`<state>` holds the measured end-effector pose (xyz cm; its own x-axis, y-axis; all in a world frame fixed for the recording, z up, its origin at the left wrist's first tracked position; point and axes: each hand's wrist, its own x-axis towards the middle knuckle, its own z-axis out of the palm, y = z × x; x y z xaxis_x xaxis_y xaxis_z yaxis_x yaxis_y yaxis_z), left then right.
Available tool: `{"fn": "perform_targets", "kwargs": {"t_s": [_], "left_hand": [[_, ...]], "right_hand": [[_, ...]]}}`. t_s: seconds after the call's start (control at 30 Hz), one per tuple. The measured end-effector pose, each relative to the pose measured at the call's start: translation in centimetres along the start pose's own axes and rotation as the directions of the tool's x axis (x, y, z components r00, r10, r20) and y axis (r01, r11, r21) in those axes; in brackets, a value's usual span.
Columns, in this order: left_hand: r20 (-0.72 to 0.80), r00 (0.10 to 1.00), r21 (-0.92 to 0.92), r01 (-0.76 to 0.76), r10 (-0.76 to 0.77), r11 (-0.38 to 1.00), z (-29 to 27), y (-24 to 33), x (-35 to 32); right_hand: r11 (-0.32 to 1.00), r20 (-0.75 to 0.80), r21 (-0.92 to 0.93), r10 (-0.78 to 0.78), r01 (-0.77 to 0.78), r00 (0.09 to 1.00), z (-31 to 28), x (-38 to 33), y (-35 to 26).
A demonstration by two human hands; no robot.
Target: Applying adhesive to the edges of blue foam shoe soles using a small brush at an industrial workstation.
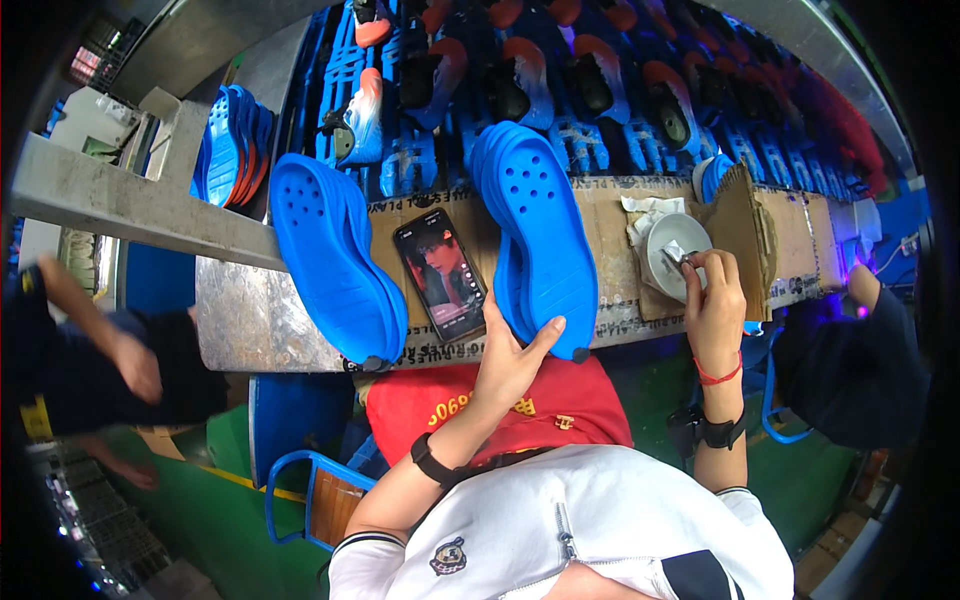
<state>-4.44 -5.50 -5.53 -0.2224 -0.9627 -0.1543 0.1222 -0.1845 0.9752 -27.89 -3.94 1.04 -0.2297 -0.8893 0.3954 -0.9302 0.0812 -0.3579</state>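
Note:
My left hand point(513, 357) grips the heel end of a stack of blue shoe soles point(540, 230), its thumb on the top sole and its fingers at the left side. Several round holes mark the sole's toe end. A second stack of blue soles point(330, 250) lies to the left. Between the stacks, a phone point(440, 278) with a lit screen rests face up. Over a small white bowl point(660, 272), my right hand point(716, 295) pinches a small thin tool, partly hidden by the fingers. Something whitish is in the bowl.
Cardboard point(620, 215) covers the worktable, with an upright cardboard flap point(740, 225) beside the bowl. Behind are racks of shoes point(525, 85) on blue holders. A metal frame bar point(150, 205) crosses at left, near more soles point(232, 150). Other people's arms point(120, 350) appear at both sides.

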Motion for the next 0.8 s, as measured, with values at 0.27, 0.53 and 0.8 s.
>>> {"fn": "perform_targets", "kwargs": {"t_s": [0.27,0.53,0.8], "left_hand": [[0.041,0.982,0.119,0.177,-0.183,0.977,-0.9,4.8,-1.7],[0.027,0.983,0.810,-0.129,0.183,0.572,-0.9,6.9,0.0],[0.041,0.989,0.905,-0.098,0.144,0.415,-0.2,8.1,1.2]], "right_hand": [[1.000,-0.004,-0.003,0.028,-0.028,1.000,-0.1,0.1,0.4],[0.999,0.000,-0.035,0.008,-0.008,1.000,0.3,0.3,0.5],[0.999,0.053,-0.041,0.029,-0.027,0.998,0.6,0.5,1.2]]}}
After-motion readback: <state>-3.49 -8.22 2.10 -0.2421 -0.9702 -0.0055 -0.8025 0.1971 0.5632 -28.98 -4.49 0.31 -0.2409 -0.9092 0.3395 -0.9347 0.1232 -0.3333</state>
